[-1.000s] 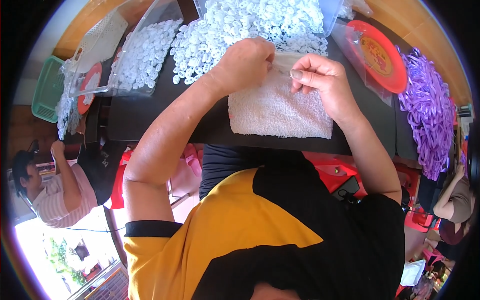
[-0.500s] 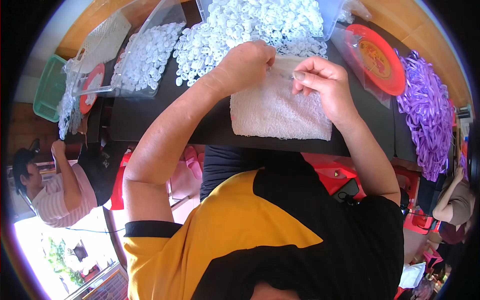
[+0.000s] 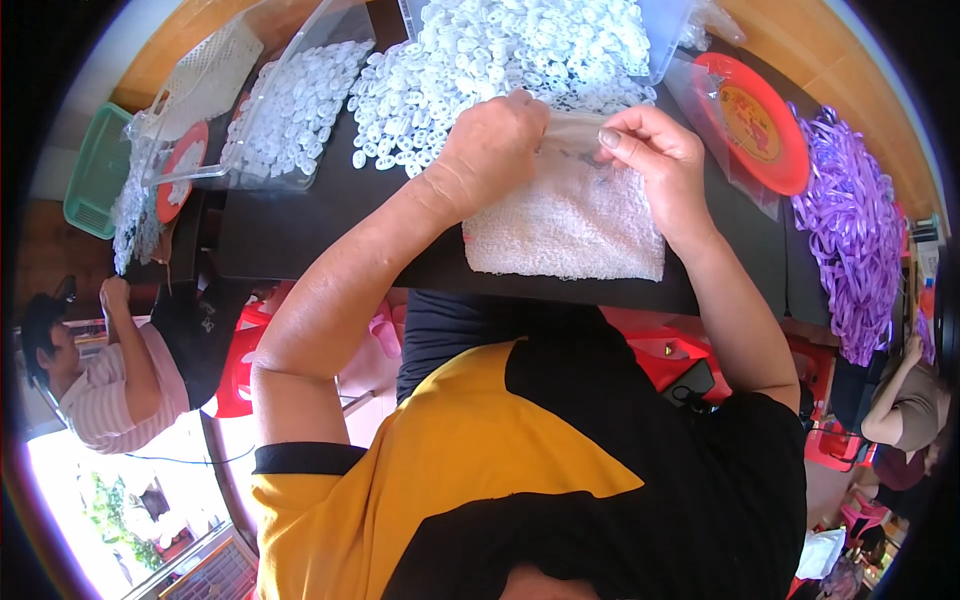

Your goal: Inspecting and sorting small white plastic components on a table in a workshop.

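Note:
Both of my hands are over a pale, rough-textured cloth lying at the table's near edge. My left hand is closed, its fingertips bent down at the cloth's far left corner and mostly hidden behind the knuckles. Thumb and forefinger of my right hand pinch together above the cloth's right side. Whatever sits in either pinch is too small or hidden to name. Just beyond the hands spreads a heap of small white oval plastic pieces, each with a slot or mark in its middle.
A clear bin of translucent pieces stands left, near a green basket. At right are a red plate on clear plastic and a bundle of purple straps. People sit at the far left and far right.
My right hand has shifted slightly right. My left hand has turned a little and its fingers have drawn down and back slightly. The cloth stays in place.

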Motion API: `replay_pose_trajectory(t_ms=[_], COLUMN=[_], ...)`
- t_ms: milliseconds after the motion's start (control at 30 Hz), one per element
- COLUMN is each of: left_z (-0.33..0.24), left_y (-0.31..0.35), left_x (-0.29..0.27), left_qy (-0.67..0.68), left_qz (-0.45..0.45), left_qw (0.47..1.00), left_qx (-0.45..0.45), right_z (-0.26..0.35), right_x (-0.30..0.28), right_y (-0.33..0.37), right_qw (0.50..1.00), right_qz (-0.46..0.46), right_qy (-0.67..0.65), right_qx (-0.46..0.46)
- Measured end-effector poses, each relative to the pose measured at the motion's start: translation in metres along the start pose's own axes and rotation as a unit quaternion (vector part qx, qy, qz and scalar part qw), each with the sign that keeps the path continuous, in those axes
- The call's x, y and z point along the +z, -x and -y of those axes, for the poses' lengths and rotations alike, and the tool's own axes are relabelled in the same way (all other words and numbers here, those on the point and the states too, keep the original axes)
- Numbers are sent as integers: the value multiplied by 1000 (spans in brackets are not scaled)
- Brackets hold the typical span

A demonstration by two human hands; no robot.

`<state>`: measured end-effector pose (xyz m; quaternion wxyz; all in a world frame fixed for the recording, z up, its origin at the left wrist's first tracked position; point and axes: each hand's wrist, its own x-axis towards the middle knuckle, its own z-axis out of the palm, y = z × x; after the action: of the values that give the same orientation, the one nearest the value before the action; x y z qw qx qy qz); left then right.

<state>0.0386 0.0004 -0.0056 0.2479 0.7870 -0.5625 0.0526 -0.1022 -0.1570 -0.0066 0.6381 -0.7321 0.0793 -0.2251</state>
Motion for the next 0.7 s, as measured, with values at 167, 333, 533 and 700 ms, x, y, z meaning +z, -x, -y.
replay_pose_trajectory(t_ms=[167, 333, 533, 700], left_z=[-5, -31, -36, -31], left_y=[10, 11, 17, 21], left_x=[-4, -14, -8, -9], left_qy=[221, 479, 561, 554], left_qz=[-70, 31, 40, 65], left_qw=[972, 843, 784, 796], left_qx=[-44, -244, -264, -234], right_z=[-3, -9, -12, -9], right_x=[2, -5, -13, -8], right_y=[-2, -9, -10, -9], right_qw=[994, 990, 988, 987], right_qz=[-12, -8, -26, -32], right_qy=[69, 136, 153, 155], right_qx=[-80, -24, -22, -23])
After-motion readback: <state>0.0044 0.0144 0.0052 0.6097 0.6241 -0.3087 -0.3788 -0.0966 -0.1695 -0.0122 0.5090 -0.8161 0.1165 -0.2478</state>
